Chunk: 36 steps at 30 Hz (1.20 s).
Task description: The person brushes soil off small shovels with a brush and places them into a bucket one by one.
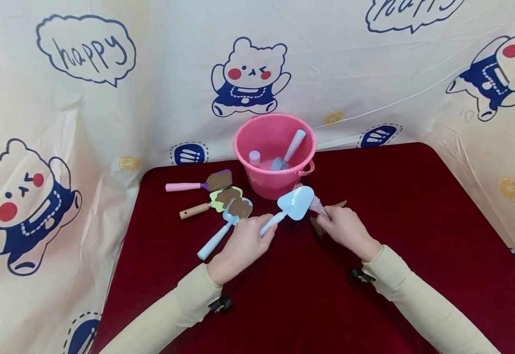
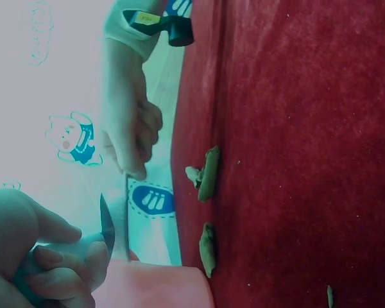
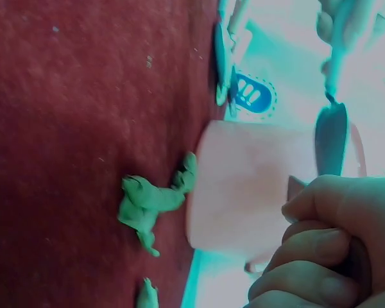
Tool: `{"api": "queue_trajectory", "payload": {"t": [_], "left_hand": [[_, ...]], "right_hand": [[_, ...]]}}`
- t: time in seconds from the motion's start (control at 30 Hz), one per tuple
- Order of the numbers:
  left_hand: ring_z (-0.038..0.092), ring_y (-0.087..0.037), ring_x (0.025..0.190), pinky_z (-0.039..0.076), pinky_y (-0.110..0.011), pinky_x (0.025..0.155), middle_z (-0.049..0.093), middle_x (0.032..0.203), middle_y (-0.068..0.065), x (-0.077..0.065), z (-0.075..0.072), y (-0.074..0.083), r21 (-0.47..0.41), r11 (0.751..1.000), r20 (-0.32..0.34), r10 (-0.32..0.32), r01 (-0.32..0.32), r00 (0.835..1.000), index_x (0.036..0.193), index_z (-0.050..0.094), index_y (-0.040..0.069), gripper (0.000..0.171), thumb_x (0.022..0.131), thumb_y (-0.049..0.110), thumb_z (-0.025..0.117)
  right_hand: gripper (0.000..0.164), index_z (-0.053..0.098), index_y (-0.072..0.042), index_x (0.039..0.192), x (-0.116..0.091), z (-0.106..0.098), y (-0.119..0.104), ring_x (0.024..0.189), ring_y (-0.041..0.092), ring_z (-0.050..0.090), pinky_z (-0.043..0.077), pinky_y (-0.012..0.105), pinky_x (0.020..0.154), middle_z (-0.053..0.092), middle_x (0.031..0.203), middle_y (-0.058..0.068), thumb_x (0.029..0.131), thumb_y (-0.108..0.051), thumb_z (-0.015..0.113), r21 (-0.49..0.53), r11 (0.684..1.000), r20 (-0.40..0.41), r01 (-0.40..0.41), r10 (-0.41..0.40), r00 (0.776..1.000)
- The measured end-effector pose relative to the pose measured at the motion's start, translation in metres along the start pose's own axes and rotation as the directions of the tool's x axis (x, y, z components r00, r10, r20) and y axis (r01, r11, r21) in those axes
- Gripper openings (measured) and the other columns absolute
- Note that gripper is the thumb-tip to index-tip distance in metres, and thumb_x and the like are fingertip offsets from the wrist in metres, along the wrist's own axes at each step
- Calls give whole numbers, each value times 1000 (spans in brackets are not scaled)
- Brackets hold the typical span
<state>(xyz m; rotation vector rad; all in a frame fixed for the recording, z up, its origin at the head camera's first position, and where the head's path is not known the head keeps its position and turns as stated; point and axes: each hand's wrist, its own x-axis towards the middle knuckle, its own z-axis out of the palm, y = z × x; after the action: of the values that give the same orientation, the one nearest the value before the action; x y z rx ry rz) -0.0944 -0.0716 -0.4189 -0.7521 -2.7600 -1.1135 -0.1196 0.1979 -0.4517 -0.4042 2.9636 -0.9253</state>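
Note:
My left hand [image 1: 245, 242] grips the handle of a light blue toy shovel [image 1: 297, 202], its blade held up in front of the pink bucket [image 1: 266, 182]. My right hand [image 1: 345, 228] holds a pale lilac tool [image 1: 318, 208] with a ridged edge, partly hidden behind the blue blade. The two tools overlap in the head view. Below my right hand, brown lumps [image 1: 317, 227] lie on the table; in the right wrist view the lumps [image 3: 144, 204] look green and soft, close to the bucket's base.
Left of the bucket lie a pink-handled shovel [image 1: 184, 187], a green tool with a wooden handle [image 1: 195, 211] and a blue-handled shovel [image 1: 213, 242], all with brown on their blades. Inside the bucket stands another blue-handled shovel [image 1: 296, 144]. Dark red cloth [image 1: 416, 206] covers the table; printed curtains [image 1: 173, 64] enclose it.

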Motion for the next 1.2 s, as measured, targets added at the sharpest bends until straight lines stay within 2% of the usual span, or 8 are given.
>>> {"api": "queue_trajectory", "payload": {"t": [0.17, 0.27, 0.47, 0.7, 0.8, 0.97, 1.07, 1.2], "left_hand": [[40, -6, 51, 38, -22, 47, 45, 62, 3, 1, 1, 1, 4, 1000, -16, 19, -19, 1000, 91, 64, 5, 10, 100, 7, 66], [41, -7, 52, 39, -22, 48, 46, 62, 3, 1, 0, 0, 21, 1000, -14, 14, -14, 1000, 90, 64, 6, 11, 100, 8, 66], [40, -6, 50, 38, -22, 47, 44, 61, 4, 0, 0, 0, 19, 1000, -1, 2, -2, 1000, 89, 64, 7, 11, 100, 8, 67], [41, -7, 51, 39, -22, 48, 45, 62, 4, 2, 0, 3, 5, 1000, -17, 26, -26, 1000, 92, 65, 6, 8, 100, 7, 66], [41, -7, 52, 39, -22, 49, 45, 62, 4, 3, 0, 3, 14, 1000, -24, 23, -22, 999, 90, 64, 7, 10, 100, 7, 66], [42, -7, 51, 39, -23, 48, 45, 61, 4, 2, -2, 3, 17, 1000, -26, 21, -20, 999, 90, 65, 6, 9, 99, 7, 67], [41, -6, 50, 38, -22, 47, 45, 61, 4, 1, -2, 4, 11, 1000, -21, 21, -21, 1000, 90, 65, 6, 9, 99, 8, 68], [39, -6, 50, 38, -22, 47, 44, 62, 4, 1, 0, 4, 10, 1000, -20, 25, -25, 999, 88, 63, 7, 12, 99, 7, 67]], "right_hand": [[30, 46, -16, 69, -2, 9, -4, 46, 6, 34, 32, 24, 45, 38, 53, -9, 96, -14, 58, 0, 999, 95, 45, -44, 994], [30, 46, -17, 68, -1, 7, -5, 46, 6, 34, 32, 25, 45, 39, 53, -9, 94, -14, 59, 6, 998, 81, 57, -57, 995], [27, 48, -13, 71, 3, -3, 1, 47, 9, 35, 30, 25, 44, 41, 55, -4, 96, -12, 58, -9, 1000, -7, -6, 6, 1000], [30, 47, -17, 69, 1, 4, -4, 46, 7, 34, 33, 25, 45, 40, 54, -8, 96, -14, 59, -6, 999, 83, 39, -38, 996], [28, 48, -16, 68, 0, 1, -6, 46, 7, 35, 33, 25, 45, 41, 54, -8, 95, -14, 59, -14, 999, 69, 53, -52, 996], [27, 51, -13, 71, 1, -10, -2, 46, 10, 37, 33, 26, 45, 44, 55, -4, 97, -13, 58, -19, 1000, -3, 9, -9, 1000], [27, 50, -13, 72, 0, -9, 0, 46, 10, 37, 33, 26, 45, 43, 55, -4, 98, -13, 57, -22, 1000, 15, -1, 2, 1000], [28, 48, -15, 70, -4, -2, -3, 46, 8, 36, 34, 26, 46, 41, 54, -7, 96, -14, 58, -24, 999, 59, 40, -39, 997]]}}
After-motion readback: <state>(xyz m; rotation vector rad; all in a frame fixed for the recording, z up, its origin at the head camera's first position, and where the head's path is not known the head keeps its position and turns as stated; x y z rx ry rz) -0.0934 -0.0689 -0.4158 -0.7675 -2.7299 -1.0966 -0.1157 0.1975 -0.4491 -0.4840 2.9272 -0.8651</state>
